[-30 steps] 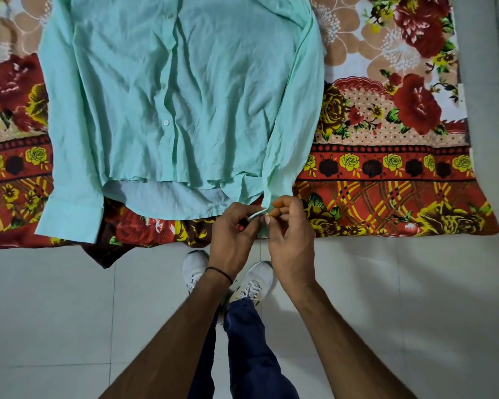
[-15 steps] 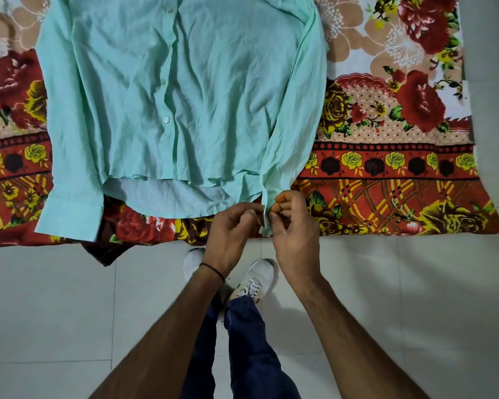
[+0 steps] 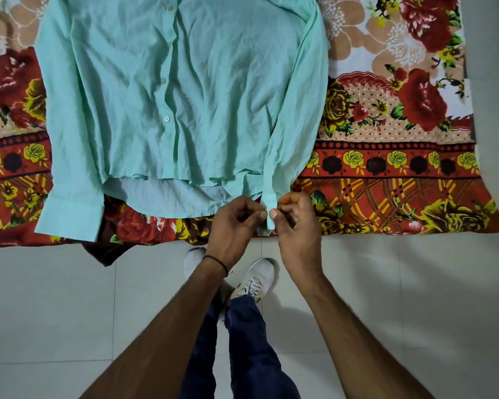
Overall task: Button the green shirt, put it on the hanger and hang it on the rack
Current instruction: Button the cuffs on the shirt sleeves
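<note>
Since a second ago, the cuff (image 3: 269, 219) has been turned from lying across the fingertips to hanging upright between the hands. It is pinched on one side by the curled fingers of the left hand (image 3: 234, 223) and on the other by the right hand (image 3: 298, 226). The shirt (image 3: 185, 96) is spread front-up on a floral sheet (image 3: 386, 182), with the held cuff at the sheet's near edge.
</note>
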Motion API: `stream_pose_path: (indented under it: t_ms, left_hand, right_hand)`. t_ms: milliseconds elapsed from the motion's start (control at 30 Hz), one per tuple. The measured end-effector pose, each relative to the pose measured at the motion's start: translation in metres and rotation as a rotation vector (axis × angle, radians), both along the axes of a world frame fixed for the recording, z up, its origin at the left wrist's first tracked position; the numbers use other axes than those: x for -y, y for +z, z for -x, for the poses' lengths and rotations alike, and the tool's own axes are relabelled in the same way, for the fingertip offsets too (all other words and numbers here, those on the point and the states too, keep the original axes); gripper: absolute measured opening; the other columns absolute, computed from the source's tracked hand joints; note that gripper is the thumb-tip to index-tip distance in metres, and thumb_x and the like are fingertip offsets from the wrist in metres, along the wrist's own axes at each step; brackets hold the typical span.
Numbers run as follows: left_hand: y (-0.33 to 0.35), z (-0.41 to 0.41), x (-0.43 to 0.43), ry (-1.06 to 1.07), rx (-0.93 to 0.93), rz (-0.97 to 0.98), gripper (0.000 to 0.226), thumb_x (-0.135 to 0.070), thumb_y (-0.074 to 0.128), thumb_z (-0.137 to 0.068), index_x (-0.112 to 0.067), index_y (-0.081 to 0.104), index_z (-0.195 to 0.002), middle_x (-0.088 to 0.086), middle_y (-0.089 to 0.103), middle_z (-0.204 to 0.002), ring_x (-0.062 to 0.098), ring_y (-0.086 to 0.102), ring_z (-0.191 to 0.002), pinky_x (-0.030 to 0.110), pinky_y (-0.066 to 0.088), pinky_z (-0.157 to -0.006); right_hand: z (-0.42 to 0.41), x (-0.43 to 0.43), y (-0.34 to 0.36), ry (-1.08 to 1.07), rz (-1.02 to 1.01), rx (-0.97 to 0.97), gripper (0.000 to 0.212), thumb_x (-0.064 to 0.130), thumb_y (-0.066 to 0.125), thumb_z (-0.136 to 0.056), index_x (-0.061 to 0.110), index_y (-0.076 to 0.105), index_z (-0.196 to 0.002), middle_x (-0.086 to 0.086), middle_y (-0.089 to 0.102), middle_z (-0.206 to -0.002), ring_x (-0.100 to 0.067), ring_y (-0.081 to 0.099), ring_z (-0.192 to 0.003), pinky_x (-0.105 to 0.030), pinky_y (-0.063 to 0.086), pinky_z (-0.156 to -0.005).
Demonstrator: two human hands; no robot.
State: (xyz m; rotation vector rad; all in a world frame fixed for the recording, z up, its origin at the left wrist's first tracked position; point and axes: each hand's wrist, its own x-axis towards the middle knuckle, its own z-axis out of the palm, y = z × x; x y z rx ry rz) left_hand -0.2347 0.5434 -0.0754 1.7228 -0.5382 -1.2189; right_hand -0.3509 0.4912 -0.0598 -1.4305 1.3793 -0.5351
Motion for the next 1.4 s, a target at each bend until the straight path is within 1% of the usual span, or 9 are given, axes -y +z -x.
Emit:
stream_pose_path:
  t_ms: [200,333,433,567,667,767,967,1200,1400]
  left_hand:
    - [0.007,0.000,0.003,0.134,-0.284,-0.003,0.009,-0.002,0.062,-0.092,0.005,0.066,-0.096,0.013,0.064,-0.070,0.010,0.058,-0.056,0.016,0.046,-0.054]
    - [0.006,-0.002,0.005,0.115,-0.370,-0.075,0.009,-0.007,0.059,-0.095,-0.004,0.067,-0.092,0.012,0.061,-0.069,0.011,0.051,-0.053,0.016,0.033,-0.045]
    - [0.000,-0.006,0.008,0.031,-0.368,-0.146,0.012,-0.015,0.059,-0.096,-0.012,0.067,-0.086,0.007,0.062,-0.066,0.019,0.046,-0.060,0.020,0.027,-0.046]
    - [0.002,-0.008,0.015,-0.018,-0.325,-0.135,0.017,-0.012,0.054,-0.099,-0.003,0.062,-0.087,0.007,0.056,-0.062,0.009,0.048,-0.048,0.019,0.041,-0.050]
    - [-0.006,-0.010,0.015,-0.075,-0.205,-0.148,0.018,-0.015,0.054,-0.100,-0.008,0.061,-0.085,-0.008,0.049,-0.053,0.011,0.042,-0.052,0.033,0.042,-0.064]
    - [-0.010,-0.011,0.013,-0.229,-0.044,-0.174,0.017,-0.024,0.054,-0.098,-0.016,0.060,-0.085,-0.013,0.051,-0.054,0.011,0.045,-0.058,0.039,0.045,-0.069]
    - [-0.011,-0.007,0.018,-0.282,0.010,-0.173,0.016,-0.019,0.055,-0.100,-0.007,0.064,-0.096,-0.007,0.055,-0.068,0.006,0.047,-0.060,0.026,0.041,-0.066]
    - [-0.007,-0.020,0.005,0.003,-0.058,-0.132,0.010,-0.012,0.058,-0.097,-0.005,0.061,-0.091,-0.002,0.058,-0.067,0.004,0.052,-0.055,0.020,0.044,-0.057]
    - [0.009,-0.066,-0.029,0.250,-0.029,-0.121,0.013,-0.011,0.058,-0.096,-0.012,0.062,-0.084,0.002,0.062,-0.066,0.012,0.053,-0.055,0.029,0.044,-0.056]
  right_hand:
    - [-0.001,0.001,0.002,0.072,0.118,-0.087,0.019,0.004,0.063,-0.093,0.011,0.052,-0.107,0.001,0.062,-0.090,-0.013,0.063,-0.087,-0.034,0.055,-0.076]
    - [0.002,0.003,0.001,0.175,0.161,-0.160,0.017,0.006,0.059,-0.095,0.012,0.051,-0.109,0.002,0.060,-0.094,-0.014,0.061,-0.087,-0.030,0.053,-0.072]
    - [0.005,0.006,0.001,0.260,0.214,-0.209,0.017,0.006,0.056,-0.097,0.010,0.051,-0.113,0.002,0.057,-0.097,-0.014,0.057,-0.090,-0.024,0.046,-0.073]
    - [0.008,0.007,0.000,0.259,0.161,-0.171,0.024,0.015,0.057,-0.099,0.014,0.050,-0.122,0.003,0.060,-0.102,-0.010,0.059,-0.092,-0.021,0.048,-0.074]
    - [0.011,0.007,-0.001,0.292,0.046,-0.124,0.036,0.015,0.063,-0.096,0.020,0.046,-0.128,0.004,0.061,-0.105,-0.005,0.060,-0.095,-0.013,0.048,-0.078]
    - [0.012,0.006,-0.001,0.360,0.070,-0.172,0.040,0.005,0.062,-0.093,0.017,0.046,-0.127,0.003,0.060,-0.106,-0.009,0.058,-0.094,-0.021,0.050,-0.082]
    - [0.009,0.004,-0.003,0.294,0.135,-0.263,0.044,0.001,0.061,-0.090,0.016,0.046,-0.129,-0.001,0.059,-0.111,-0.019,0.058,-0.100,-0.037,0.053,-0.085]
    - [-0.004,-0.001,0.011,0.269,0.315,-0.228,0.035,0.004,0.060,-0.086,0.012,0.054,-0.120,0.000,0.050,-0.112,-0.016,0.051,-0.106,-0.033,0.048,-0.093]
    - [-0.052,0.001,0.027,0.385,0.297,-0.182,0.016,0.005,0.059,-0.093,0.010,0.062,-0.108,0.000,0.060,-0.103,-0.010,0.058,-0.091,-0.021,0.050,-0.080]
